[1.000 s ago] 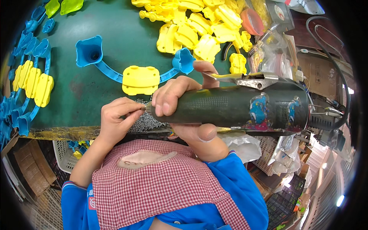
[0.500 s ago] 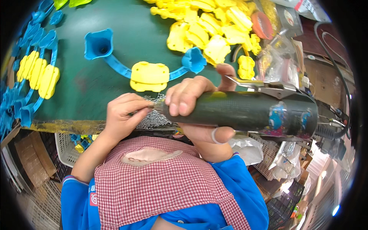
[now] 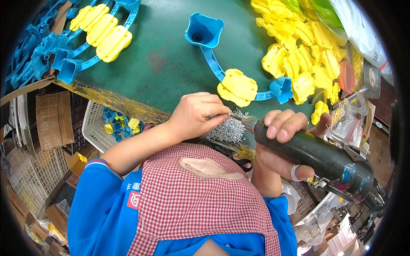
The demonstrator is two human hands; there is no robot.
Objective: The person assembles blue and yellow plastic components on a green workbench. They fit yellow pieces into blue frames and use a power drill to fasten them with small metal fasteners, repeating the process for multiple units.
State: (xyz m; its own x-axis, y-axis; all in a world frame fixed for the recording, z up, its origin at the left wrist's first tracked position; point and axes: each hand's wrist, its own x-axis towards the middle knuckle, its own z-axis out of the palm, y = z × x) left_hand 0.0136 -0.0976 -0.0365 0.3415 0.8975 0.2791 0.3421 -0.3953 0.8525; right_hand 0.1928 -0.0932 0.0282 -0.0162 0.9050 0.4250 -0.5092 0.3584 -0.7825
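My right hand (image 3: 284, 134) is wrapped round a black electric screwdriver (image 3: 316, 153), its bit pointing left. With thumb and fingertips pinched together, my left hand (image 3: 200, 113) holds a small screw (image 3: 231, 114) at the tip of the bit; the fingers partly hide it. Just below the tip, a heap of small silver screws (image 3: 230, 130) lies by the table's front edge. Beyond my hands rests a curved blue bar (image 3: 211, 62) with a blue cup (image 3: 205, 30) at one end and a smaller blue cup (image 3: 281, 89) at the other. A yellow plate (image 3: 237, 88) sits on its middle.
Yellow plastic parts (image 3: 303, 47) are piled at the right of the green table (image 3: 166, 51). Several blue bars with yellow plates (image 3: 102, 32) lie at the left, by more blue parts (image 3: 38, 51). Below the edge, a white basket (image 3: 96, 128) holds blue and yellow pieces.
The view has swung, so the table and its things appear shifted to the right and tilted. Both hands stay together at the bit tip above the screws; the screwdriver now slants downward to the right.
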